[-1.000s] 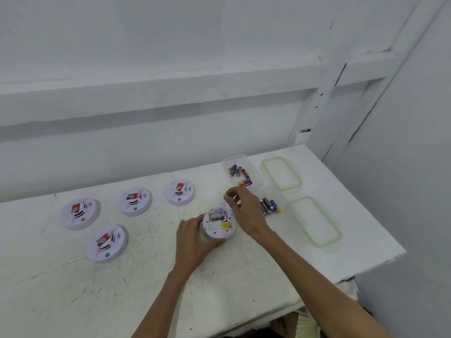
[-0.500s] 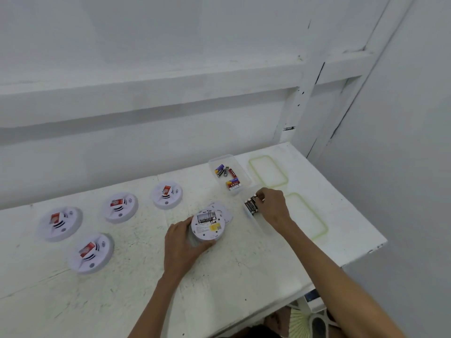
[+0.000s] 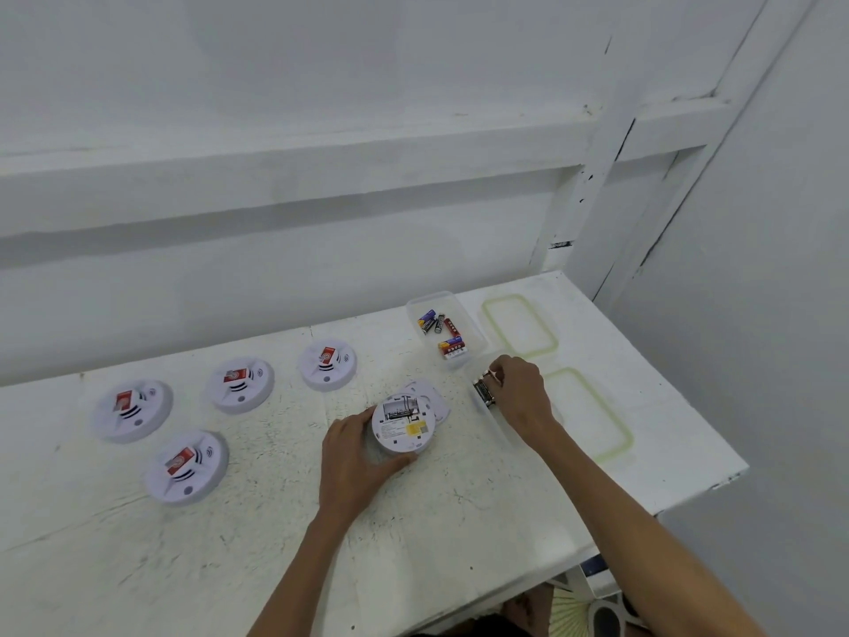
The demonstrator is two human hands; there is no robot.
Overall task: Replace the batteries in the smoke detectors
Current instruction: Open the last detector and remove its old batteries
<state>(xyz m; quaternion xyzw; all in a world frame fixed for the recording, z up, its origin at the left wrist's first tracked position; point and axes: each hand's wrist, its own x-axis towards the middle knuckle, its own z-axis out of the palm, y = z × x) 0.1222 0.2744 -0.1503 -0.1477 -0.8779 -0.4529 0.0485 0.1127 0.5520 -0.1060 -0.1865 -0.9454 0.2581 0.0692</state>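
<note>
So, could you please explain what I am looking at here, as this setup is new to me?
There is no machine: a camera on a person's head looks down at their two bare hands. The left hand grips an upturned smoke detector with its battery bay showing; its backplate lies behind. The right hand holds a clump of batteries in the nearer tub. The farther tub holds loose batteries. Four detectors lie face up on the white table, with two green-rimmed lids at the right.
</note>
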